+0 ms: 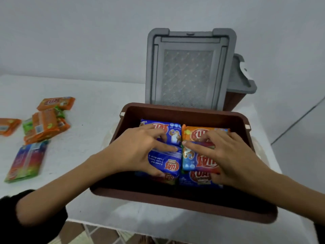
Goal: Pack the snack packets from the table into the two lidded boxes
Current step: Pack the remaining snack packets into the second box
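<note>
A brown box (182, 199) stands open in front of me, its grey lid (189, 71) raised upright at the back. Several snack packets lie packed inside. My left hand (139, 150) rests on a blue packet (168, 162), thumb under its near edge and fingers over the top. My right hand (226, 155) presses on a blue-and-red packet (198, 161), beside an orange packet (195, 134). More packets remain on the table at the left: orange ones (45, 125) and a rainbow-coloured one (26, 161).
A second brown box with a grey lid (242, 80) stands behind the open one, mostly hidden. The white table (98, 117) ends just below the box; tiled floor (98, 233) shows beneath. A plain wall rises behind.
</note>
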The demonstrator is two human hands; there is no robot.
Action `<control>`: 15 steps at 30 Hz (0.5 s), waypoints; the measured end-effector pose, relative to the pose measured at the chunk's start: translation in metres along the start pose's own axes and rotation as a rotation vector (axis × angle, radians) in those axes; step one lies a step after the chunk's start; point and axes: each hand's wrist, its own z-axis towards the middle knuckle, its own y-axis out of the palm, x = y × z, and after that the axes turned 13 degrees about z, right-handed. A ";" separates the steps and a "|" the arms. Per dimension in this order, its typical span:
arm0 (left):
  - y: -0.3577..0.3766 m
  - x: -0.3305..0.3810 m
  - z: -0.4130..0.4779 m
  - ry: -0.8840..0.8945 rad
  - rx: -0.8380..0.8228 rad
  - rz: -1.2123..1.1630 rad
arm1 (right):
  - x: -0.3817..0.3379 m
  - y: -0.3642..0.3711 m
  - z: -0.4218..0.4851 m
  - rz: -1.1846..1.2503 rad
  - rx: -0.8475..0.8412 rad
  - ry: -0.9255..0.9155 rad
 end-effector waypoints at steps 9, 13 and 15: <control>0.014 0.016 0.006 0.169 -0.112 0.199 | -0.006 0.013 -0.001 -0.165 -0.191 -0.044; 0.016 0.026 0.014 0.112 -0.284 0.212 | -0.018 0.009 0.004 -0.127 -0.385 -0.033; 0.018 0.026 0.016 0.139 -0.350 0.205 | -0.018 0.010 0.005 -0.108 -0.465 0.001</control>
